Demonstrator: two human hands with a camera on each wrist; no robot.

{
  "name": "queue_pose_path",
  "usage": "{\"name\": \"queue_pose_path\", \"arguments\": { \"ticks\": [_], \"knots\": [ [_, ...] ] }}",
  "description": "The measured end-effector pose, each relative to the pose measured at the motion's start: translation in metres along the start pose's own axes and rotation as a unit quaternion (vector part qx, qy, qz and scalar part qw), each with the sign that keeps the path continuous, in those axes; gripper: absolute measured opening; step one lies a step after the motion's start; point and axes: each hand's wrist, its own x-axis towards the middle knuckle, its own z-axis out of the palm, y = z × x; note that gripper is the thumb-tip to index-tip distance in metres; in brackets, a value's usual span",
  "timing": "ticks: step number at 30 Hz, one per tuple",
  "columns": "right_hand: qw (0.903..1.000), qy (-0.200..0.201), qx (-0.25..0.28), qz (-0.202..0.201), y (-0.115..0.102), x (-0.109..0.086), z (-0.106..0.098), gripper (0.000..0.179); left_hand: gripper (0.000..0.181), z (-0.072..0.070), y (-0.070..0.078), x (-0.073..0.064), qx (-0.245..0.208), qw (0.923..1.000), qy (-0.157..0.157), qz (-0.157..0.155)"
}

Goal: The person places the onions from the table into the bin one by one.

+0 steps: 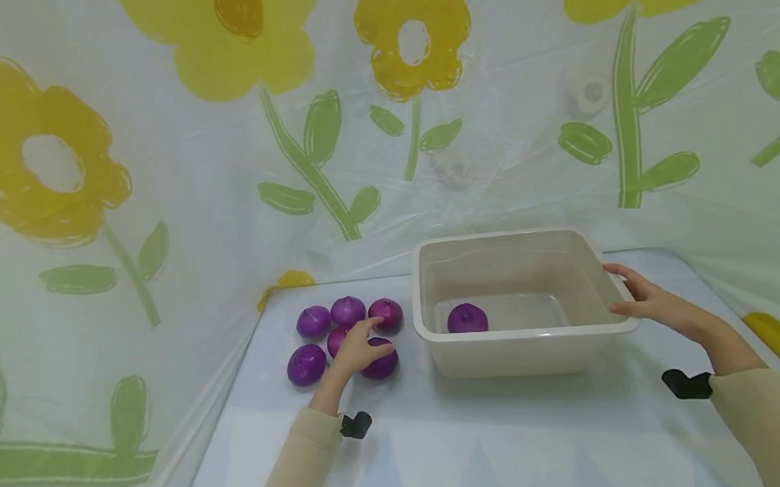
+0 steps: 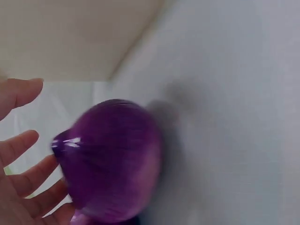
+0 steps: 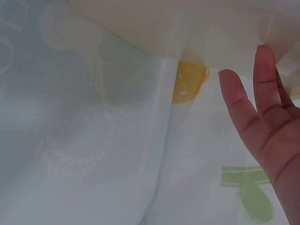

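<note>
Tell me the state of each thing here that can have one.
Tub: upright, open-topped.
Onion in the tub: whole where visible, base hidden.
Six other onions: clustered left of the tub, whole where visible.
Left grip: fingers apart, over the cluster.
Right grip: fingers apart, at the tub's right end.
Flowered sheet: hanging behind.

No readable text, labels, brands, numbers or signs, pale curved marks point(image 3: 16, 23) on the counter point(image 3: 28, 199), too faint to read.
</note>
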Motion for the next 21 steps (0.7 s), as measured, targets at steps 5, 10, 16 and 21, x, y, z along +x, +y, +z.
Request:
{"name": "queue_pose_path", "arguments": {
  "ticks": [5, 10, 16, 21],
  "knots": [
    [1.0000, -0.001, -0.004, 0.002, 0.002, 0.000, 0.001, 0.073, 0.061, 0.012, -0.009, -0.008, 0.059, 0.9982, 0.007, 0.003],
    [1.0000, -0.002, 0.004, 0.002, 0.001, -0.001, 0.001, 0.072, 0.061, 0.015, -0.015, -0.014, 0.072, 0.9973, 0.012, 0.006],
    [1.0000, -0.002, 0.007, 0.002, 0.000, -0.001, 0.001, 0.072, 0.063, 0.020, -0.024, -0.022, 0.080, 0.9963, 0.025, 0.022],
    [1.0000, -0.003, 0.007, 0.005, 0.000, -0.001, 0.001, 0.072, 0.072, 0.023, -0.027, -0.026, 0.101, 0.9941, 0.028, 0.029]
  ]
}}
